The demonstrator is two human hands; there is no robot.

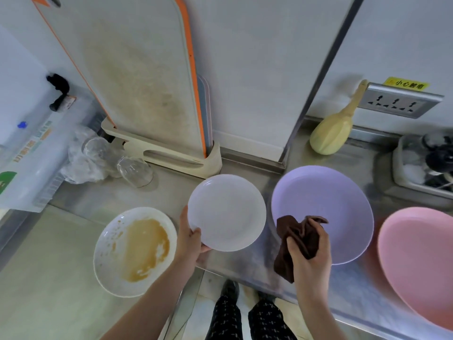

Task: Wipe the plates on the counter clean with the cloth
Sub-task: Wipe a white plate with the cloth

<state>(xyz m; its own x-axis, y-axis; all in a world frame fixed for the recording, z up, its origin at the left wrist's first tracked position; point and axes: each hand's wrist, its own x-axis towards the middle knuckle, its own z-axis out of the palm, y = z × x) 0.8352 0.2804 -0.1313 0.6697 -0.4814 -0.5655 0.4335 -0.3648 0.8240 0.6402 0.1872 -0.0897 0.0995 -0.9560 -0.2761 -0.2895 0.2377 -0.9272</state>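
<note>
While the left hand (190, 238) is gripping the near-left rim of a clean white plate (227, 212), thumb curled over its edge and fingers under it, the right hand (310, 253) is clutching a bunched brown cloth (297, 238) just to the plate's right, at about three o'clock from it. Part of the cloth is hanging below the fist and part is sticking up over the near rim of a lilac bowl (323, 204), which is sitting on the steel counter (245, 263). A dirty white plate (134, 251), smeared with brown sauce across its middle, is lying at about eight o'clock from the clean one, just beside the left wrist. At four o'clock from the lilac bowl a pink bowl (416, 263) is resting near the counter's right end. Toward eleven o'clock a stained cutting board (144, 77) is standing upright in a beige rack (169, 155), with two upturned glasses (134, 170) beside it. A pale yellow gourd-shaped thing (333, 133) is leaning against the wall at one o'clock, under a wall socket (397, 101).
</note>
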